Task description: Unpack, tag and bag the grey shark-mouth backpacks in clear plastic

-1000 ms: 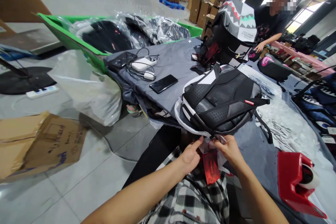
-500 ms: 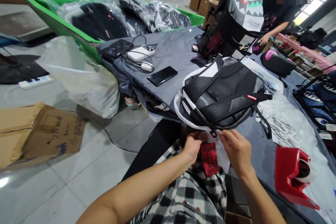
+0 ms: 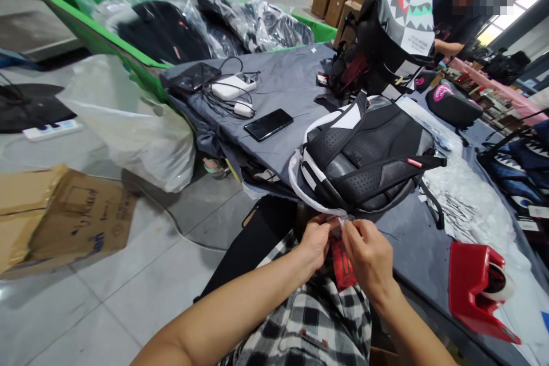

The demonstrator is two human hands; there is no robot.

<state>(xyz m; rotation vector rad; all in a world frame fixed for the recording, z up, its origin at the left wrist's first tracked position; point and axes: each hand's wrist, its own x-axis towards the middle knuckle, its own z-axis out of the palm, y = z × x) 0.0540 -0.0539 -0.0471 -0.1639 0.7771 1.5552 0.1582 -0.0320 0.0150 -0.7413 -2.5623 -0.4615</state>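
Observation:
A black and grey backpack [image 3: 373,154] with white trim lies straps up on the table, its near edge just above my hands. A red tag [image 3: 344,266] hangs below that edge, partly covered by my right hand. My left hand [image 3: 315,243] is closed in a pinch left of the tag's top; what its fingertips hold is hidden. Close against it, my right hand [image 3: 369,254] pinches a bit of clear plastic film [image 3: 338,221]. Both hands are over my lap, at the edge of the grey-covered table [image 3: 274,157].
A phone [image 3: 269,124] and a white charger with cables [image 3: 234,86] lie at the left. Right of me stands a red tape dispenser [image 3: 469,291] beside plastic bags [image 3: 484,211]. Behind is an upright shark-mouth backpack [image 3: 397,17]; a person [image 3: 461,17] stands beyond it.
My right hand has moved left, bringing its fingertips against my left hand and partly over the red tag. The film is bunched between them. The other person's hand has gone behind the upright backpack.

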